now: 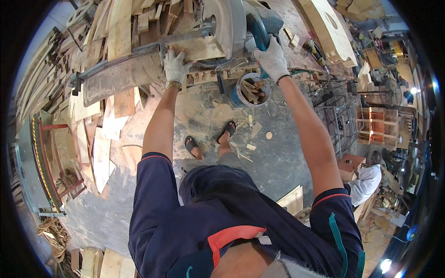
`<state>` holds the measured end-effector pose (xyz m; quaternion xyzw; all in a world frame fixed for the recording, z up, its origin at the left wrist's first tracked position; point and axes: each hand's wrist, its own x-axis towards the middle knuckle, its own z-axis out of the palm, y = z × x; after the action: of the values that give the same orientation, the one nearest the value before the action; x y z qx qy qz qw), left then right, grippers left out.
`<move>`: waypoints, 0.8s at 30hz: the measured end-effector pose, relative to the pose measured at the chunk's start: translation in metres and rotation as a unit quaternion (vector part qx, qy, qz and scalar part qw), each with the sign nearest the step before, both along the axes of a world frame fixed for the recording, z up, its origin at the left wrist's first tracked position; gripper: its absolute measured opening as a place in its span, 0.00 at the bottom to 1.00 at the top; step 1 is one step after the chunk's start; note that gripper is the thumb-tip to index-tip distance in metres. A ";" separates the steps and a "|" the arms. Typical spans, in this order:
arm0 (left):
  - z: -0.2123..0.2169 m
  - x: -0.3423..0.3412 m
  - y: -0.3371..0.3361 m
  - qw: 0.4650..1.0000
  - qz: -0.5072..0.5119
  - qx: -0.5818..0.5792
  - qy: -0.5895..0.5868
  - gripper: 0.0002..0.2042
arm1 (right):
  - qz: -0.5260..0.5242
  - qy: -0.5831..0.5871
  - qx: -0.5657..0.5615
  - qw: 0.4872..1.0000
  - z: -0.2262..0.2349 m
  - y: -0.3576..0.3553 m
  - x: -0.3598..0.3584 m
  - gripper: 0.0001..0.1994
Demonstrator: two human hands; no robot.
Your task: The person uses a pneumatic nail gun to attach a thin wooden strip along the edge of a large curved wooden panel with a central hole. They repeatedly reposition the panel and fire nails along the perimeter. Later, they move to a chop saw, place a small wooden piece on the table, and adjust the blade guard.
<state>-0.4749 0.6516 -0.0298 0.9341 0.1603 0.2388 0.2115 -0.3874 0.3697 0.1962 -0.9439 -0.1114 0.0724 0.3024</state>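
Note:
My left hand point(176, 68), in a pale work glove, holds the left end of a short wooden board point(202, 48). The board lies on the bed of a mitre saw point(224, 28), and its right end reaches the grey blade guard. In a matching glove, my right hand point(273, 61) is closed around the saw's teal handle point(257, 31). The guard hides the blade, so I cannot tell whether it touches the board. A long metal fence point(118, 62) runs out to the left of the saw.
A bucket of wood offcuts point(252, 89) stands below the saw. Boards point(104, 125) and planks point(51, 69) crowd the left. A large wooden piece with a hole point(328, 28) lies at the far right. Another person point(365, 184) is at the right. Sawdust and scraps litter the floor.

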 end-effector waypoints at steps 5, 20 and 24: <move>0.000 0.001 -0.001 1.000 -0.004 -0.001 0.014 0.28 | -0.033 -0.001 0.013 0.999 -0.028 -0.008 0.003 0.34; 0.005 0.001 -0.004 0.997 -0.003 0.001 0.073 0.29 | -0.046 -0.028 0.013 0.998 -0.059 -0.013 -0.005 0.33; 0.008 0.000 -0.002 0.996 -0.004 -0.007 0.088 0.29 | -0.045 -0.059 0.013 0.997 -0.058 -0.009 -0.012 0.31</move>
<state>-0.4747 0.6491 -0.0214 0.9506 0.1762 0.1535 0.2043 -0.3999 0.3609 0.1378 -0.9466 -0.0873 0.0015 0.3104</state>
